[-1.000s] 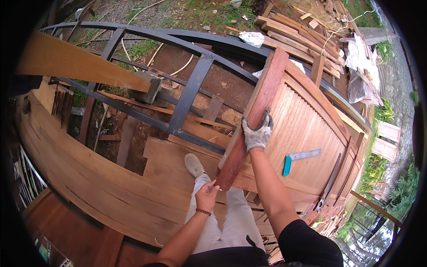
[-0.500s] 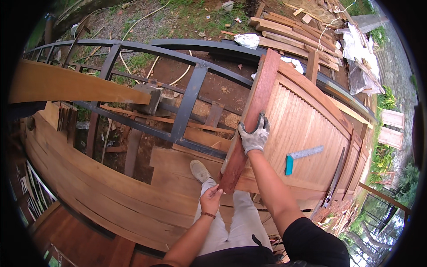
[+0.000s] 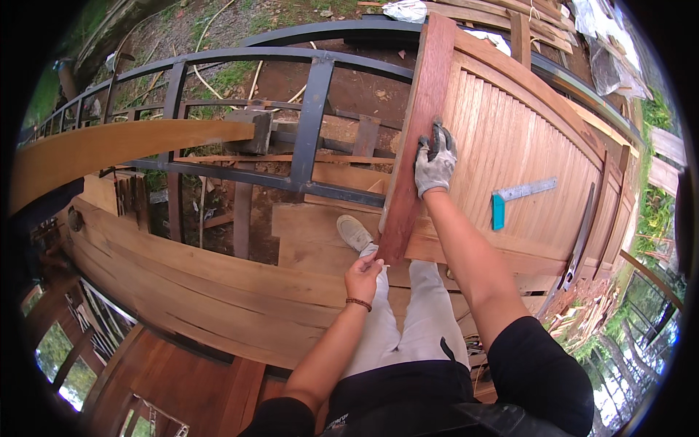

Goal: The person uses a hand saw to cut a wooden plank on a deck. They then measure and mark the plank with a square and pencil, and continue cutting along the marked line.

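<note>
right hand (image 3: pixel 437 164) palm-down on plank (image 3: pixel 431 84)

Slatted wooden panel (image 3: pixel 502 131), teal-handled square (image 3: pixel 498 211) flat on it, long metal tool (image 3: pixel 580 237) lying farther right

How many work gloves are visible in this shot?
1: the pale glove on the right hand, which rests on the reddish board. The left hand is bare. Another could be hidden.

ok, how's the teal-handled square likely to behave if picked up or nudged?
The square is probably stiff: its blade looks like straight metal. Unlikely to roll, lying flat on the slatted panel. Might catch if pushed, given that ridged surface.
</note>
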`<action>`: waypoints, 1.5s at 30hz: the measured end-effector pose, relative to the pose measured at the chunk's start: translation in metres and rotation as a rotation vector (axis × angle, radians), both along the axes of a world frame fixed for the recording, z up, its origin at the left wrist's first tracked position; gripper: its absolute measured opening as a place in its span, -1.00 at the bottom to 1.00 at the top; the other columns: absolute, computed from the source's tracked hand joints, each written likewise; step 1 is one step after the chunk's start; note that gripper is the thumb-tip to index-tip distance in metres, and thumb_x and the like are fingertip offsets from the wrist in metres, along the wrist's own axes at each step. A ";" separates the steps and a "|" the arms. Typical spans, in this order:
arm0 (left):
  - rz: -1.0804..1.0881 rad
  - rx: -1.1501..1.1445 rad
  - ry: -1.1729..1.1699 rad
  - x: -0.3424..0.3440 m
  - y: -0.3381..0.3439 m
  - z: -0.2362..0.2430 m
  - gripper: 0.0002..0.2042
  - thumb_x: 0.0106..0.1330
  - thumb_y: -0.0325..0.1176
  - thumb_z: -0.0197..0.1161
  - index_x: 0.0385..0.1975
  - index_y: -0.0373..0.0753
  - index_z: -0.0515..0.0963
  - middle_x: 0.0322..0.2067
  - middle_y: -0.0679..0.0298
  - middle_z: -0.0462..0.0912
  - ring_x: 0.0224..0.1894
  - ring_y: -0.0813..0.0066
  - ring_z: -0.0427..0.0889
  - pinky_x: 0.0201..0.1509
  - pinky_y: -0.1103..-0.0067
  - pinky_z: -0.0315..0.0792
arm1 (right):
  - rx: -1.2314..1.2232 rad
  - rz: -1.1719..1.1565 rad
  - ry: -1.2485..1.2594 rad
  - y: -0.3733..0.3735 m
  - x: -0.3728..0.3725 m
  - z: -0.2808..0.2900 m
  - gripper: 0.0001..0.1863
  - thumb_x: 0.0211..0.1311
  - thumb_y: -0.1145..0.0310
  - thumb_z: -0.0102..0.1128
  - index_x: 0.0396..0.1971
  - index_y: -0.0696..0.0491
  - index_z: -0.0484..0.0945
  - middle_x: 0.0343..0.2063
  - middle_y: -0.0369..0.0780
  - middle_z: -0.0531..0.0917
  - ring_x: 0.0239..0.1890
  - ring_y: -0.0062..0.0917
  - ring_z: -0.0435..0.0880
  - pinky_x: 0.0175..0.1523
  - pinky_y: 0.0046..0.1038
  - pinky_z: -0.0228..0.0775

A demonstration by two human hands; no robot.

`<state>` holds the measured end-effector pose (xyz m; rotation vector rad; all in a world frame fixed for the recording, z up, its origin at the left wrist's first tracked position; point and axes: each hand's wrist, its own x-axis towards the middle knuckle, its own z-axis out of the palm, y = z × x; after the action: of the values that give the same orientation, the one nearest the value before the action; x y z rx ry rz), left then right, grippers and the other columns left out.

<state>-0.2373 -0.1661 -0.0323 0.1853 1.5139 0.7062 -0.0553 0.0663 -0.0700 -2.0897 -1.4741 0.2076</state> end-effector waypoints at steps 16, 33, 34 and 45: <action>0.066 0.005 -0.047 -0.003 -0.004 0.000 -0.71 0.31 -0.56 0.28 0.02 -0.42 0.52 -0.19 0.19 0.66 -0.18 0.55 0.63 -0.03 0.60 0.59 | 0.056 0.084 0.089 -0.001 0.005 0.006 -0.47 0.24 0.28 0.21 0.23 -0.03 0.43 0.15 -0.08 0.51 0.18 -0.15 0.46 0.29 -0.21 0.28; 0.080 -0.011 -0.046 -0.004 0.001 0.005 -0.71 0.27 -0.59 0.31 -0.02 -0.44 0.56 -0.16 0.17 0.67 -0.17 0.56 0.63 -0.03 0.63 0.57 | 0.128 0.183 0.140 -0.007 0.014 0.003 -0.44 0.19 0.42 0.20 0.24 0.09 0.41 0.17 -0.07 0.51 0.21 -0.14 0.45 0.33 -0.26 0.25; 0.075 -0.016 -0.049 -0.005 0.002 0.005 -0.71 0.27 -0.60 0.31 -0.02 -0.44 0.57 -0.16 0.17 0.67 -0.17 0.56 0.63 -0.04 0.63 0.57 | 0.134 0.180 0.149 -0.007 0.015 0.003 -0.44 0.18 0.41 0.20 0.24 0.07 0.41 0.16 -0.07 0.52 0.20 -0.13 0.45 0.32 -0.24 0.26; -0.007 -0.029 -0.014 -0.005 0.001 0.002 -0.70 0.29 -0.57 0.29 0.02 -0.47 0.54 -0.12 0.14 0.67 -0.13 0.52 0.64 -0.01 0.59 0.58 | 0.128 0.160 0.142 -0.008 0.017 -0.001 -0.42 0.16 0.36 0.24 0.24 -0.01 0.42 0.12 -0.07 0.54 0.17 -0.10 0.47 0.29 -0.18 0.27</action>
<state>-0.2419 -0.1656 -0.0299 0.1638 1.5087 0.6785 -0.0378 0.0584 -0.0712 -1.8195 -1.5272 0.3085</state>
